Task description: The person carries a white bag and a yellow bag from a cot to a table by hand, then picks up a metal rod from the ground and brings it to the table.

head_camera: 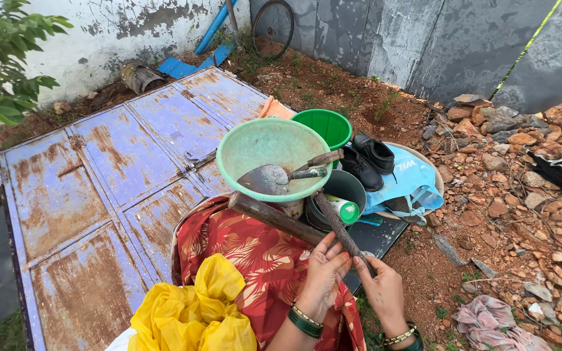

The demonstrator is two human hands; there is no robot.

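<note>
Head view: the left hand (323,273) and the right hand (380,286) meet low in the frame, both closed with their fingertips around the near end of a rusty metal rod (339,227). The rod slants up and away from the hands toward a pale green basin (242,153). A trowel (274,177) lies inside the basin, its handle sticking out over the right rim. A thicker rusty bar (274,218) runs beneath the basin, across the person's red patterned cloth (255,260). Just behind the basin stands a green bucket (330,123); to its right is a pair of black shoes (369,159), beside a blue bag (411,179). All this sits at the right edge of a rusted blue metal door (99,188) lying flat on the ground. Yellow cloth (190,312) bunches at the bottom.
</note>
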